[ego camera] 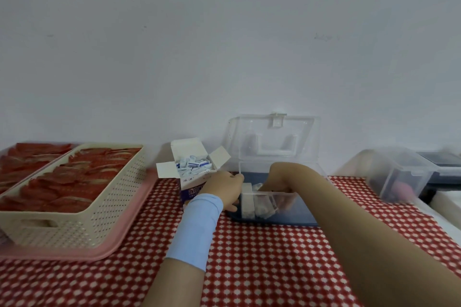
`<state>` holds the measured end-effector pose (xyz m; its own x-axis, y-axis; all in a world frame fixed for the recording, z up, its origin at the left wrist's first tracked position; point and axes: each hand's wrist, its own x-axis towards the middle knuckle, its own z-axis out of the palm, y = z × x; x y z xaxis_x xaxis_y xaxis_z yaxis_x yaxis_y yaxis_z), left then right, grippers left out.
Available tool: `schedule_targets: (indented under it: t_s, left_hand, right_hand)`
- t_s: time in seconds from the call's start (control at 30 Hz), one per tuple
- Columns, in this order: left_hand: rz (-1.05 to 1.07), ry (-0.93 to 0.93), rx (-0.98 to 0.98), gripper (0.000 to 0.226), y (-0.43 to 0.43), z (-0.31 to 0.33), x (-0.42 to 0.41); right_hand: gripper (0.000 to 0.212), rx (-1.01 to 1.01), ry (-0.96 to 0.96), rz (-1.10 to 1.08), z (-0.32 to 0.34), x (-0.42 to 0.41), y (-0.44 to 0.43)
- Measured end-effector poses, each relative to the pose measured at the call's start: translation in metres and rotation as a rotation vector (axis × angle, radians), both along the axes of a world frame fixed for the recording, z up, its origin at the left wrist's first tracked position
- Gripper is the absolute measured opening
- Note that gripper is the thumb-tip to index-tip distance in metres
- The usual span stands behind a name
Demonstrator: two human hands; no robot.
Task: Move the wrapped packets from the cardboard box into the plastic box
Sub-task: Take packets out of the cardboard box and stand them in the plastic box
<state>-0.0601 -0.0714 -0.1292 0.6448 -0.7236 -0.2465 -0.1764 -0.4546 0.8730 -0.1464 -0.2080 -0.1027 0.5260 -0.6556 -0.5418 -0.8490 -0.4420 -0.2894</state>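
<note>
- Centre: cardboard box [189,192] holds many packets [193,164]; few lie in the plastic box [294,214].
- Left hand [222,188] grips its wall; right hand [277,197] inside, grasp indiscernible.

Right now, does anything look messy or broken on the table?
Nothing looks spilled or broken. The wrapped packets lie jumbled inside the open cardboard box; none lie loose on the checked cloth. The plastic box is open too.

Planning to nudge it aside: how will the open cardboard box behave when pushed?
The cardboard box may tip rather than slide: it stands upright on cloth. Probably light, since it holds only small wrapped packets. Its open flaps look thin and would likely bend.
</note>
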Motion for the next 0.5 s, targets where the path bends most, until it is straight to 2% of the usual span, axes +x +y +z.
schedule_targets:
  t_s: [0.1,0.27,0.33,0.5]
  left_hand:
    - [-0.001,-0.017,0.002,0.024,-0.0010,0.0004,0.0004]
    - [-0.007,0.015,0.007,0.026,-0.0017,0.0025,0.0010]
    - [-0.012,0.032,0.000,0.023,-0.0012,0.0025,0.0011]
    - [-0.026,-0.001,-0.007,0.023,0.0008,0.0028,-0.0001]
  right_hand:
    - [0.028,0.053,-0.064,-0.081,0.0018,-0.0037,-0.0035]
    - [0.016,-0.056,-0.175,-0.002,-0.0025,-0.0019,0.0020]
    - [0.019,-0.112,-0.127,0.020,-0.0019,-0.0025,0.0031]
    - [0.016,-0.013,-0.127,-0.037,-0.0004,-0.0067,0.0020]
